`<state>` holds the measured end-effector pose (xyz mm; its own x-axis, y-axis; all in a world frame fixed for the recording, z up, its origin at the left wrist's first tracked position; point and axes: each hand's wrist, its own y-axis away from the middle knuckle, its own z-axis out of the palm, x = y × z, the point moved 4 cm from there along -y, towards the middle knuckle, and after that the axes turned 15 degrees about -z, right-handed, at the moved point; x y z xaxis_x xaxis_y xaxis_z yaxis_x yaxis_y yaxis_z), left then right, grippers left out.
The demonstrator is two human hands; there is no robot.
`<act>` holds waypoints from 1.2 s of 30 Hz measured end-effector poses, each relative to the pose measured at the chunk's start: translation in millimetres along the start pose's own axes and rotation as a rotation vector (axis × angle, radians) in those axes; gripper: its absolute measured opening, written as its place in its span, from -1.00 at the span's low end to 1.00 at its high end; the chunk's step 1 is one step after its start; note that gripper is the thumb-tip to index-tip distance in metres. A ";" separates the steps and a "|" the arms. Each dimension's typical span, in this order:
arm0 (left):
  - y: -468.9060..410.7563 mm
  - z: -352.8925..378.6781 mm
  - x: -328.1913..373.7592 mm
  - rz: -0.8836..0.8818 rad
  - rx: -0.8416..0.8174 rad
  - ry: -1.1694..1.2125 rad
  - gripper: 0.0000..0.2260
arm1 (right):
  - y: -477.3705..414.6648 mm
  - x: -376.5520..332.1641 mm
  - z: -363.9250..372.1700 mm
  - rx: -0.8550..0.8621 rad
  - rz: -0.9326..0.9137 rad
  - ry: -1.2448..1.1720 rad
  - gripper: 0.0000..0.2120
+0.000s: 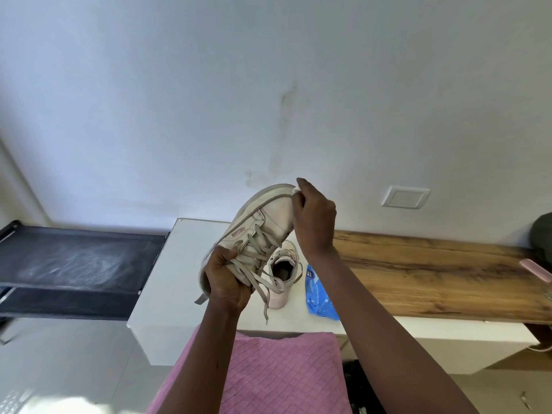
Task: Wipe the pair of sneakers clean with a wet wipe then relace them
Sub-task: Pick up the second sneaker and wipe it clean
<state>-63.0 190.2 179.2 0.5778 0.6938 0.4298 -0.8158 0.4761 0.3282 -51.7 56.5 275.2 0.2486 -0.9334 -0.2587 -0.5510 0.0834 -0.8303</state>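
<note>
1. The left hand [227,279] grips the raised sneaker [263,216] at its heel end, with fingers and thumb curled round the collar. The shoe is held in the air above the white table [179,264], tilted, with its toe pointing up and away towards the far wall.
2. The right hand [313,222] holds a white wet wipe [296,191] in curled fingers and presses it against the toe of the raised sneaker. Only a small part of the wipe shows past the fingers.
3. The two hands are apart, one at each end of the same shoe.
4. The grey laces [257,264] remain threaded in the raised sneaker. Their loose ends hang down past the left hand.
5. The second sneaker [283,273] stands upright on the white table, directly below the raised shoe, with its opening facing up.
6. A blue wipes pack [319,294] lies flat on the table just to the right of the second sneaker.
7. A wooden top [433,273] extends to the right of the white table.
8. A pink cloth [268,369] lies at the near edge, between the forearms.
9. A dark rack [80,258] stands to the left of the table.
</note>
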 end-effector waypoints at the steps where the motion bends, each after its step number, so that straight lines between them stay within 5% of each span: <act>1: 0.5 0.0 -0.2 -0.006 0.019 -0.019 -0.69 | -4.6 -4.1 1.5 -0.036 0.029 0.007 -0.75; 6: -1.4 -0.4 -4.9 -0.043 0.108 -0.193 -0.81 | -9.7 -31.2 19.9 -0.259 -0.221 0.203 -0.92; 11: -1.2 -3.4 -5.5 -0.035 0.138 -0.209 -0.78 | -8.2 -36.9 27.1 -0.524 -0.440 0.218 -0.74; 13: -2.7 -4.7 -2.5 -0.017 0.106 -0.154 -0.76 | -11.9 -30.1 19.7 -0.556 -0.370 0.197 -0.59; 18: -3.6 0.9 4.4 0.024 0.053 -0.011 -0.80 | -17.4 -11.5 4.4 -0.212 -0.072 0.013 -0.50; 28: -18.8 -16.4 10.7 0.079 0.016 0.179 -0.72 | 25.0 -4.8 37.5 0.074 0.156 -0.093 -0.59; 33: -40.9 -37.3 17.4 0.081 -0.009 0.282 -0.54 | 51.1 -2.7 74.5 -0.193 0.165 -0.152 -0.53; 36: -62.2 -48.8 16.1 0.044 0.021 0.283 -0.60 | 66.1 6.2 89.3 -0.257 0.206 -0.170 -0.50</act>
<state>-4.1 198.2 124.7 0.5101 0.8382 0.1928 -0.8375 0.4329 0.3335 -15.5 87.4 174.7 0.2284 -0.8332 -0.5037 -0.7802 0.1528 -0.6066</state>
